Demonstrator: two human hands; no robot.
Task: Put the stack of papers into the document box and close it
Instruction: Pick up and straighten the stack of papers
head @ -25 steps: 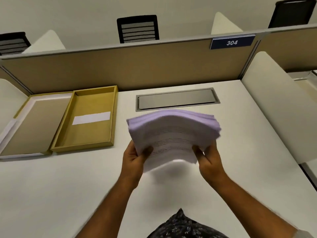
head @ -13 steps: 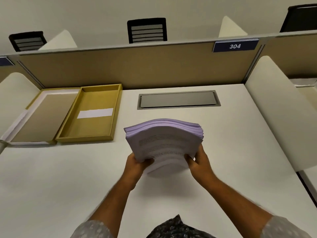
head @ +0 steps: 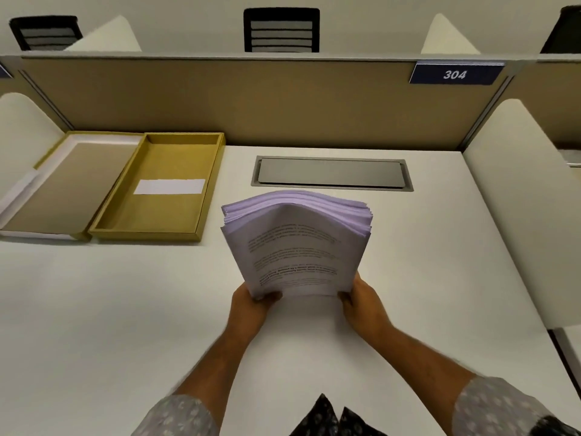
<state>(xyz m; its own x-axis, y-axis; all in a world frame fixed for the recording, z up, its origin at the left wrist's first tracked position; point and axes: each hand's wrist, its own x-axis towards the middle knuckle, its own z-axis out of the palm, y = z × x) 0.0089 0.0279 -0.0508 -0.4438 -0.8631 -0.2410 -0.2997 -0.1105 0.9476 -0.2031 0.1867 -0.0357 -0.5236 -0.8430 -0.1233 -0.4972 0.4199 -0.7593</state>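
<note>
The papers (head: 295, 247) stand on their lower edge on the worktop (head: 125, 309), near the middle and in front of the person, leaning back so that the printed top sheet faces the camera. The upper edge arches in the middle and the sheets fan a little at the top left corner, so the stack is not yet square. The left hand (head: 251, 305) clasps the lower left corner and the right hand (head: 361, 302) the lower right corner; the fingers of both are closed on the papers, thumbs in front and the rest hidden behind. The step in hand looks like squaring the stack against the worktop before it goes in. The box (head: 160, 190) lies open to the left and further back, well apart from the papers, its tray bare but for a white label on the floor, with the lid (head: 63, 187) opened flat and touching its left side. Beyond the papers a grey hatch (head: 331, 173) is set in the worktop, under the partition (head: 251, 102). The next move, as I judge it, is to lay the stack flat, carry it left over the tray's near wall and lower it with the long side matched to the tray, keeping both corners pinched so loose sheets do not slide. The fit seems close, so edges may catch the walls. The lid then folds over to the right.
</note>
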